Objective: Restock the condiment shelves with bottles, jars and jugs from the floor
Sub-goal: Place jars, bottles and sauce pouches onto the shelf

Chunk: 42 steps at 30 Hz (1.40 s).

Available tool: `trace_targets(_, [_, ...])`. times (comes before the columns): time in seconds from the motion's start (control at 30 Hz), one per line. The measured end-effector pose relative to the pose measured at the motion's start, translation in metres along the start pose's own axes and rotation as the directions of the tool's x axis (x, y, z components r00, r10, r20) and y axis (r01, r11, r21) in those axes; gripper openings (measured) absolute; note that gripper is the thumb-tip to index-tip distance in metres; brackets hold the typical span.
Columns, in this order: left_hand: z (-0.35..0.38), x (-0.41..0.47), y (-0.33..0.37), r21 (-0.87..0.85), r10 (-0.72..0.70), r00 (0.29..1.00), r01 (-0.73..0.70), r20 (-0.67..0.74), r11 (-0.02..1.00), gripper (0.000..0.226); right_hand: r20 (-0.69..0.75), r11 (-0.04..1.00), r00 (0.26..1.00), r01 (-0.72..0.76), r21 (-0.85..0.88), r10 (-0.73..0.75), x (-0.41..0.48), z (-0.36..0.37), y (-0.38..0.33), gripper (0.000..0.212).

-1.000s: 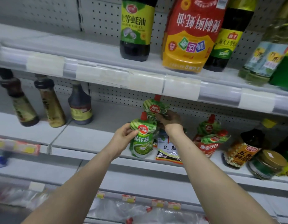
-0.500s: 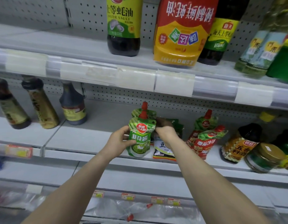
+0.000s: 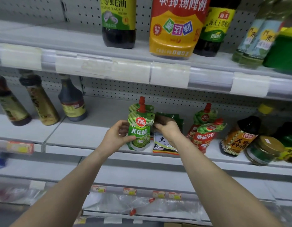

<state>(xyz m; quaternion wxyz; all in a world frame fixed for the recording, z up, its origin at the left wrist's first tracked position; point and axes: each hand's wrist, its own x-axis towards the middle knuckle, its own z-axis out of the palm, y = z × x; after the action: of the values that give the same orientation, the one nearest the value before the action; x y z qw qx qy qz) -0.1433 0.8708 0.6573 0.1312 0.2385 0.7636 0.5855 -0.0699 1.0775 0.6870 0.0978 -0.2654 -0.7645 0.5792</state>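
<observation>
My left hand point(image 3: 116, 136) grips a green spout pouch point(image 3: 139, 133) with a red cap, standing upright near the front of the middle shelf point(image 3: 86, 136). A second green pouch point(image 3: 133, 107) stands right behind it. My right hand point(image 3: 169, 130) is just to the right of the front pouch, over the tops of some flat soybean packets point(image 3: 163, 145). Its fingers are curled in shadow against those tops, and I cannot make out what they hold.
Two red-and-green tomato pouches point(image 3: 205, 136), a dark spice-wine bottle point(image 3: 240, 138) and a lidded jar point(image 3: 263, 150) stand to the right. Three dark bottles point(image 3: 71, 102) stand to the left. The upper shelf holds an oyster sauce bottle point(image 3: 119, 22) and a red-yellow jug point(image 3: 176, 28).
My right hand brought the second green pouch down behind the first one, let it go, and moved onto the flat packets. My left hand stayed on the front pouch.
</observation>
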Motion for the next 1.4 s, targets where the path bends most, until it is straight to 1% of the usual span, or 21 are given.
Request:
trace_targets(0.1, [0.002,-0.008,0.002,-0.003,0.015,0.998,-0.015,-0.057,1.000,0.052,-0.041,0.999,0.999,0.019,-0.043,-0.021,-0.014,-0.007,0.002,0.039])
trace_targets(0.2, [0.009,-0.022,0.009,0.032,0.065,0.979,-0.060,-0.195,0.998,0.059,-0.043,0.997,0.998,0.053,-0.052,-0.056,-0.033,-0.016,0.004,0.044])
trace_targets(0.3, [0.021,-0.039,0.022,0.080,0.145,0.934,-0.126,-0.326,0.989,0.057,-0.012,0.988,0.992,0.126,-0.093,-0.128,-0.057,-0.030,0.005,0.040])
trace_targets(0.33, [0.026,-0.045,0.028,0.107,0.170,0.922,-0.141,-0.349,0.984,0.055,-0.002,0.983,0.989,0.148,-0.110,-0.149,-0.066,-0.036,0.005,0.039])
trace_targets(0.4, [0.042,-0.060,0.041,0.127,0.201,0.918,-0.166,-0.341,0.978,0.050,0.030,0.969,0.979,0.205,-0.136,-0.203,-0.088,-0.052,0.006,0.037])
trace_targets(0.57, [0.099,-0.108,0.079,0.112,0.254,0.945,-0.235,-0.207,0.965,0.036,0.124,0.896,0.931,0.365,-0.253,-0.344,-0.152,-0.108,0.010,0.037])
trace_targets(0.67, [0.145,-0.140,0.099,0.100,0.269,0.959,-0.260,-0.093,0.961,0.030,0.144,0.866,0.916,0.400,-0.301,-0.373,-0.192,-0.149,0.021,0.033])
trace_targets(0.73, [0.186,-0.166,0.111,0.082,0.270,0.963,-0.269,-0.007,0.960,0.026,0.138,0.858,0.918,0.396,-0.326,-0.371,-0.224,-0.183,0.034,0.032])
trace_targets(0.87, [0.262,-0.212,0.130,0.054,0.318,0.941,-0.325,0.114,0.944,0.023,0.089,0.850,0.935,0.348,-0.394,-0.342,-0.283,-0.247,0.072,0.029])
trace_targets(1.0, [0.319,-0.246,0.147,0.046,0.350,0.913,-0.366,0.209,0.929,0.020,0.011,0.858,0.949,0.289,-0.426,-0.314,-0.332,-0.304,0.106,0.024])
trace_targets(1.1, [0.354,-0.265,0.155,0.067,0.346,0.890,-0.381,0.297,0.922,0.019,-0.051,0.869,0.962,0.221,-0.444,-0.270,-0.364,-0.339,0.129,0.023])
trace_targets(1.23, [0.399,-0.279,0.163,0.061,0.342,0.838,-0.403,0.426,0.913,0.018,-0.175,0.896,0.959,0.132,-0.424,-0.224,-0.402,-0.379,0.156,0.023])
trace_targets(1.4, [0.453,-0.286,0.177,0.013,0.359,0.745,-0.443,0.562,0.897,0.018,-0.301,0.934,0.942,0.034,-0.356,-0.149,-0.447,-0.416,0.182,0.024])
